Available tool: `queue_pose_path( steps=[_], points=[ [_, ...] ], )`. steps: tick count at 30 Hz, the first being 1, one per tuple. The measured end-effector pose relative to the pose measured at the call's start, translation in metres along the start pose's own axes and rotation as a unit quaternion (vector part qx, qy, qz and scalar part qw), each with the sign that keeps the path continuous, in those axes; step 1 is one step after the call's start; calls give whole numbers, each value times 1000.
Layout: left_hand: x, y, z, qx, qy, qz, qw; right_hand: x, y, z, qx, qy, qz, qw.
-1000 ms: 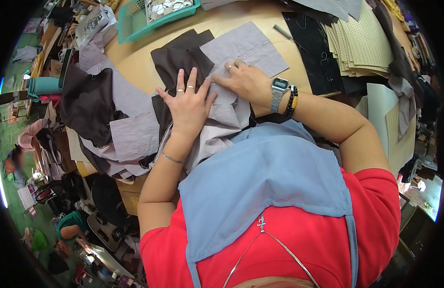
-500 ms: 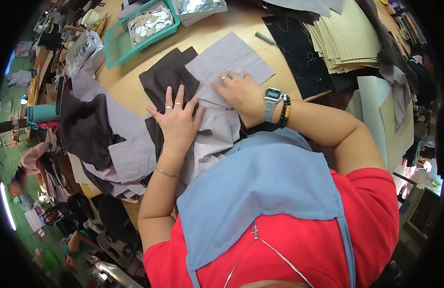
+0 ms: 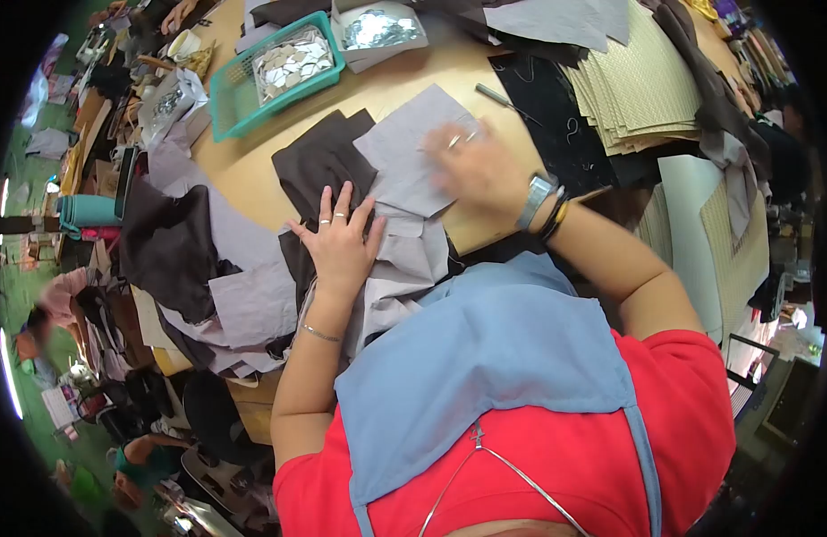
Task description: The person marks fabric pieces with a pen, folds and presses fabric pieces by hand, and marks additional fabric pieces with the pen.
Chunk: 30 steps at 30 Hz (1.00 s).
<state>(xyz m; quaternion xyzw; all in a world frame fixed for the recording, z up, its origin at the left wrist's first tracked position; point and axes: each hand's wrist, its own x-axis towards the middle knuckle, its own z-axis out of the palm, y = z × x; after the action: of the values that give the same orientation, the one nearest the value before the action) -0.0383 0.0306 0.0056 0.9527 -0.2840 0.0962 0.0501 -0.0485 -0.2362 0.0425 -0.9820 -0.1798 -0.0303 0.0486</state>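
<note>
My left hand [image 3: 342, 251] lies flat with spread fingers, pressing on dark brown cloth [image 3: 317, 159] and the crumpled light grey cloth [image 3: 402, 259] beside it. At the right edge of a flat light grey fabric piece [image 3: 400, 152] is my right hand [image 3: 485, 170]. Motion smears its fingers, so I cannot see whether they pinch the fabric. The grey piece overlaps the brown cloth and runs down toward the crumpled part near my blue apron [image 3: 485, 340].
Beyond the cloth stand a teal basket [image 3: 239, 112] of small pale pieces and a box [image 3: 377, 40] of shiny parts. A pen-like tool [image 3: 503, 98] lies by black material [image 3: 556, 116]. Patterned sheets [image 3: 641, 85] are stacked at right, more cloth [image 3: 167, 251] at left.
My right hand has moved right from the middle of the grey fabric to its right edge. My left hand stays on the cloth. The whole view has shifted slightly.
</note>
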Motion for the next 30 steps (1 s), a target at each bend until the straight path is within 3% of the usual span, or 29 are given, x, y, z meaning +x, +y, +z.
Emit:
queue_pose_path(
  steps=[4,11,14,17,18,21,22,23,25,26,27,28,30],
  points=[
    [-2,-1,0,32,22,22,999,-6,-70,46,121,20,-82,989],
    [-7,-5,2,-18,-11,3,1000,-12,-15,30,116,-19,40,992],
    [-8,-8,-10,-115,-25,-24,993,-19,25,31,56,-18,100,993],
    [-12,-15,-19,-117,32,-117,986,-22,43,17,-22,-17,150,988],
    [-12,-19,-22,-113,9,-124,986,-19,43,15,-33,-2,137,990],
    [-8,-35,-30,-178,-86,-134,971,-17,30,1,120,-44,78,989],
    [-3,-33,-34,-226,-66,-125,964,-25,18,12,168,31,15,985],
    [4,-29,-42,-274,-46,-113,954,-26,3,19,276,99,-45,955],
    [18,-15,-55,-385,-10,-93,918,-27,-33,15,358,43,-55,931],
    [24,-1,-59,-448,6,-87,890,-27,-48,13,423,99,-91,896],
    [31,14,-65,-511,20,-80,855,-16,-59,22,518,45,-120,846],
    [36,27,-79,-548,-11,-75,833,-15,-60,40,525,53,-92,844],
    [45,39,-79,-541,-3,4,841,-12,-64,74,541,71,-35,837]
  ],
)
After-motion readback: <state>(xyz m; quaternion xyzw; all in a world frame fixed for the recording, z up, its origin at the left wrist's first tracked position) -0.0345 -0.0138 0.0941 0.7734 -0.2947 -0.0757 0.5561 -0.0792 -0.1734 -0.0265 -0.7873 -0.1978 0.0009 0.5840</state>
